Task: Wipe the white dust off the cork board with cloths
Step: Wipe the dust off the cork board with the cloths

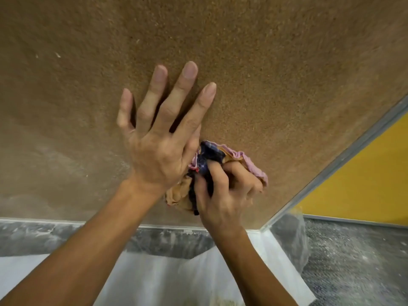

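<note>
Bare and close to the camera, the left arm (77, 261) comes up from the lower left corner and the right arm (254, 272) comes up from the bottom middle. Both reach to the big brown cork board (242, 62), which fills most of the frame from the top down. The left hand (159, 146) lies flat on the board in the middle of the frame. Its fingers (152, 91) are straight and spread wide, and it holds nothing. Just to the right of it and a little lower, the right hand (225, 195) squeezes a bunched-up cloth (210, 154) and pushes it against the board. The cloth is dark blue, pink and orange, and the curled fingers wrap round it. The two hands are side by side, and the thumb side of the left hand touches the cloth. White dust (50, 155) shows as a pale smear on the lower left part of the board. A thin grey frame (353, 151) runs along the board's right edge and bottom edge. A yellow panel (364, 177) sits past the frame at the right side. Under the board, a see-through plastic sheet (154, 279) covers the bottom of the frame, and the grey floor (353, 261) at the lower right is speckled with white powder.
</note>
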A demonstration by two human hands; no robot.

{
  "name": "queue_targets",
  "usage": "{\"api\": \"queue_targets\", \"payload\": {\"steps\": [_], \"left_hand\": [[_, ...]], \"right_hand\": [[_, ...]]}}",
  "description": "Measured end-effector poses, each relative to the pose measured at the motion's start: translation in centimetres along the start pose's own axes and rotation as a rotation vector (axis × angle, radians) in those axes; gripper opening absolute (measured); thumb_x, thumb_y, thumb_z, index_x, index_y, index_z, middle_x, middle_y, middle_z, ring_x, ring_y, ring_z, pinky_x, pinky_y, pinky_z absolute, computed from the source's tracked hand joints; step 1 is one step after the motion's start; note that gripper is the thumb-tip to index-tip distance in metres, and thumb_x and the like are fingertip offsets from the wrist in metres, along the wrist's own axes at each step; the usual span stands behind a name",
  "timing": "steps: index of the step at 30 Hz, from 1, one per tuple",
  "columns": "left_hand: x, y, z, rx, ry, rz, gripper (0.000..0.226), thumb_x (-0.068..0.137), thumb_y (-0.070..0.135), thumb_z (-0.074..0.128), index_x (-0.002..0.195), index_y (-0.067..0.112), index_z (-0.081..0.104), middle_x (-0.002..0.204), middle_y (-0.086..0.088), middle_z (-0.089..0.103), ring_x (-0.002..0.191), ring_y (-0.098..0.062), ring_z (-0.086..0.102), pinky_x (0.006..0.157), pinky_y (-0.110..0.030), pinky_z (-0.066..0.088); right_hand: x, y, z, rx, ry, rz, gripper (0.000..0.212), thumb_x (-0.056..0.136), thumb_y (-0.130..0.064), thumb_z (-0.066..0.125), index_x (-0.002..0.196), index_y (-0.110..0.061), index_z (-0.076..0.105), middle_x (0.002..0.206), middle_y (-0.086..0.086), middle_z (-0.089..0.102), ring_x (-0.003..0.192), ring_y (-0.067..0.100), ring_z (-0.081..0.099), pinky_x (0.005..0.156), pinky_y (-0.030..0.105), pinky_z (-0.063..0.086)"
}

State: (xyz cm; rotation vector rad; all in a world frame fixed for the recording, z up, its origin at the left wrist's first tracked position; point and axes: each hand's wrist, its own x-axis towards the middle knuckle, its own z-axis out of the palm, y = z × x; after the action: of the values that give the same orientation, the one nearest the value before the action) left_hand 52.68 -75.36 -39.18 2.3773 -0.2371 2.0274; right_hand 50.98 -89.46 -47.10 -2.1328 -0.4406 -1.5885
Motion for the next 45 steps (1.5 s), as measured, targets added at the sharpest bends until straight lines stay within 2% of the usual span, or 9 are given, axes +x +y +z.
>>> {"api": "queue_targets", "payload": {"steps": [2, 8, 16, 20, 22, 29, 35, 42, 45], "left_hand": [[0.3, -0.5, -0.2, -0.008, 0.020, 0.021, 0.045, 0.108, 0.031, 0.044, 0.152, 0.033, 0.046, 0.164, 0.009, 0.025, 0.155, -0.013, 0.022, 0.115, -0.046, 0.022], [0.5, -2.4, -2.1, 0.001, -0.009, 0.060, 0.051, 0.102, 0.037, 0.058, 0.151, 0.027, 0.049, 0.157, 0.003, 0.046, 0.148, -0.015, 0.037, 0.109, -0.051, 0.030], [-0.1, -6.3, -4.5, 0.058, -0.077, 0.007, 0.046, 0.105, 0.021, 0.057, 0.151, 0.025, 0.050, 0.160, 0.002, 0.036, 0.150, -0.019, 0.036, 0.110, -0.060, 0.033], [0.0, -6.6, -4.4, 0.068, -0.080, 0.009, 0.049, 0.103, 0.019, 0.063, 0.150, 0.027, 0.051, 0.158, 0.002, 0.041, 0.147, -0.020, 0.041, 0.109, -0.060, 0.036], [0.0, -6.9, -4.5, 0.075, -0.080, 0.033, 0.050, 0.103, 0.020, 0.063, 0.150, 0.029, 0.050, 0.157, 0.002, 0.043, 0.145, -0.020, 0.042, 0.108, -0.057, 0.036], [0.5, -7.6, -5.4, 0.063, -0.103, 0.089, 0.047, 0.104, 0.018, 0.059, 0.149, 0.030, 0.053, 0.157, 0.004, 0.044, 0.145, -0.015, 0.043, 0.109, -0.051, 0.035], [0.5, -8.0, -4.9, 0.062, -0.120, 0.106, 0.052, 0.102, 0.013, 0.058, 0.151, 0.030, 0.049, 0.159, 0.004, 0.042, 0.147, -0.014, 0.039, 0.111, -0.050, 0.032], [0.8, -8.4, -5.5, 0.045, -0.057, 0.098, 0.048, 0.101, 0.017, 0.064, 0.147, 0.028, 0.055, 0.155, 0.005, 0.048, 0.142, -0.013, 0.046, 0.108, -0.045, 0.034], [0.8, -9.6, -6.2, 0.063, -0.092, -0.006, 0.053, 0.103, 0.036, 0.061, 0.152, 0.022, 0.048, 0.158, 0.002, 0.044, 0.146, -0.016, 0.040, 0.113, -0.052, 0.031]], "right_hand": [[-3.5, 0.7, 0.8, -0.012, -0.099, -0.116, 0.030, 0.091, -0.049, 0.070, 0.113, -0.034, 0.057, 0.112, -0.001, 0.055, 0.100, 0.022, 0.046, 0.087, 0.036, 0.035], [-7.7, 3.6, -0.9, -0.080, -0.427, -0.478, 0.031, 0.090, -0.029, 0.059, 0.119, -0.034, 0.054, 0.120, -0.006, 0.048, 0.091, 0.019, 0.046, 0.076, 0.033, 0.035], [2.1, -2.1, 1.0, 0.096, 0.031, -0.112, 0.026, 0.096, -0.021, 0.067, 0.119, -0.031, 0.060, 0.128, 0.000, 0.050, 0.112, 0.022, 0.045, 0.113, 0.029, 0.028], [-4.2, -0.4, 0.3, 0.001, -0.385, -0.466, 0.041, 0.087, -0.024, 0.055, 0.126, -0.036, 0.053, 0.139, -0.007, 0.045, 0.109, 0.015, 0.048, 0.085, 0.032, 0.040], [-4.7, 0.4, -0.5, -0.001, -0.486, -0.510, 0.043, 0.084, -0.023, 0.053, 0.126, -0.034, 0.053, 0.141, -0.007, 0.044, 0.110, 0.015, 0.049, 0.087, 0.033, 0.039], [5.1, -2.3, -0.4, 0.182, -0.002, -0.139, 0.034, 0.092, -0.008, 0.063, 0.123, -0.021, 0.060, 0.135, 0.007, 0.050, 0.121, 0.028, 0.049, 0.113, 0.045, 0.036], [-4.6, 1.5, 0.2, 0.060, -0.581, -0.672, 0.039, 0.089, -0.017, 0.051, 0.127, -0.027, 0.054, 0.149, -0.003, 0.040, 0.124, 0.018, 0.049, 0.090, 0.034, 0.051], [3.0, 0.0, -2.0, 0.125, -0.167, -0.247, 0.027, 0.099, -0.012, 0.052, 0.124, -0.019, 0.057, 0.143, 0.003, 0.051, 0.133, 0.024, 0.047, 0.118, 0.050, 0.025], [3.5, -3.3, 0.4, 0.129, -0.237, -0.286, 0.037, 0.099, -0.021, 0.058, 0.135, -0.022, 0.054, 0.151, 0.000, 0.043, 0.143, 0.021, 0.034, 0.123, 0.045, 0.015]]}}
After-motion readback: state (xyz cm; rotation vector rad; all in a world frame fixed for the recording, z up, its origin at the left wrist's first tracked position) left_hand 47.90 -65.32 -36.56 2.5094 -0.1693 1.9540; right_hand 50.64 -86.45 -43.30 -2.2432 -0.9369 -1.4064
